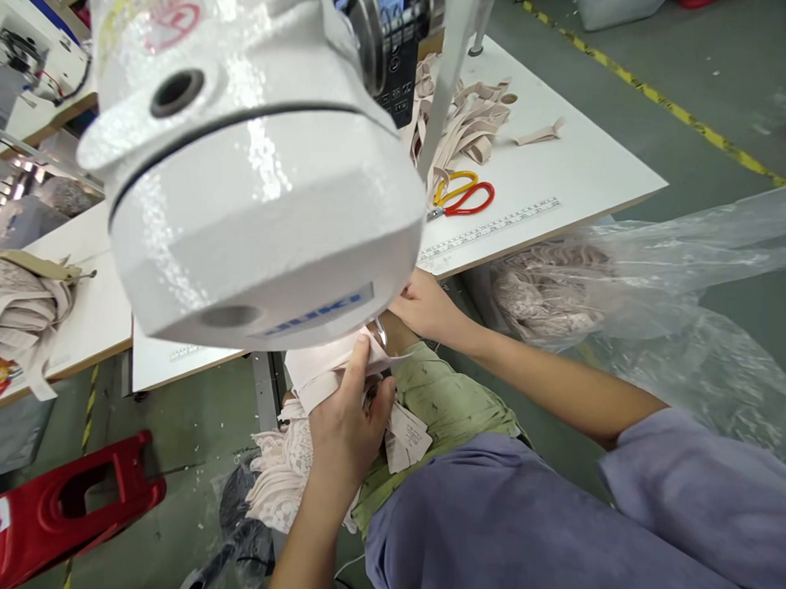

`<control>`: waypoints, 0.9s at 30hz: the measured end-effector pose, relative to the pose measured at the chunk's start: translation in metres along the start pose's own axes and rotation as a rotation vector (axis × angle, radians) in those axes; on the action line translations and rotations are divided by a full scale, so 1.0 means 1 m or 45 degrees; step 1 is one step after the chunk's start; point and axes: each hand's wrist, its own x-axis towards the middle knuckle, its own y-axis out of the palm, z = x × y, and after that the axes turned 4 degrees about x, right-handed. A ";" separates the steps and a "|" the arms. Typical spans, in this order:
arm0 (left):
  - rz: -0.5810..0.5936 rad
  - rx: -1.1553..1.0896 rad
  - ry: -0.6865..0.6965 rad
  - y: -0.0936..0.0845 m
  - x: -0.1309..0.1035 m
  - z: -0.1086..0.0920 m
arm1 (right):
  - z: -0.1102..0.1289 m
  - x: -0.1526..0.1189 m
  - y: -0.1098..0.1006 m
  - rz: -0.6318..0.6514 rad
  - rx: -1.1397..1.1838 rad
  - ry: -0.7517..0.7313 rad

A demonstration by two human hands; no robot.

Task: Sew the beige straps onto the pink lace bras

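My left hand point(346, 418) is closed on a pale pink piece of fabric point(318, 363), its index finger stretched along the top and its thumb lower down. The fabric lies under the front of the white sewing machine head point(265, 213), which hides part of it. My right hand point(427, 309) is just right of the machine head, fingers curled inward; their tips are hidden, so what they hold does not show. Between the hands sits a small shiny curved metal part point(382, 332). A white printed label point(407, 437) hangs below, over the green cloth on my lap.
Scissors with red and yellow handles point(467, 194) and a ruler strip point(520, 219) lie on the white table point(596, 168), near beige fabric strips point(473, 122). Pale lace pieces point(280, 473) hang below my left hand. A red stool point(70, 508) stands left; clear plastic point(707, 333) spreads right.
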 end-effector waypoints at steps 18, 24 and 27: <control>-0.053 -0.029 -0.144 0.008 -0.007 -0.005 | 0.003 -0.021 0.003 0.010 0.342 0.205; -0.072 0.001 0.009 0.022 -0.024 -0.027 | 0.008 -0.047 0.001 0.097 0.372 0.351; -0.071 -0.089 0.282 0.037 -0.044 -0.055 | 0.003 -0.074 -0.018 0.125 0.385 0.414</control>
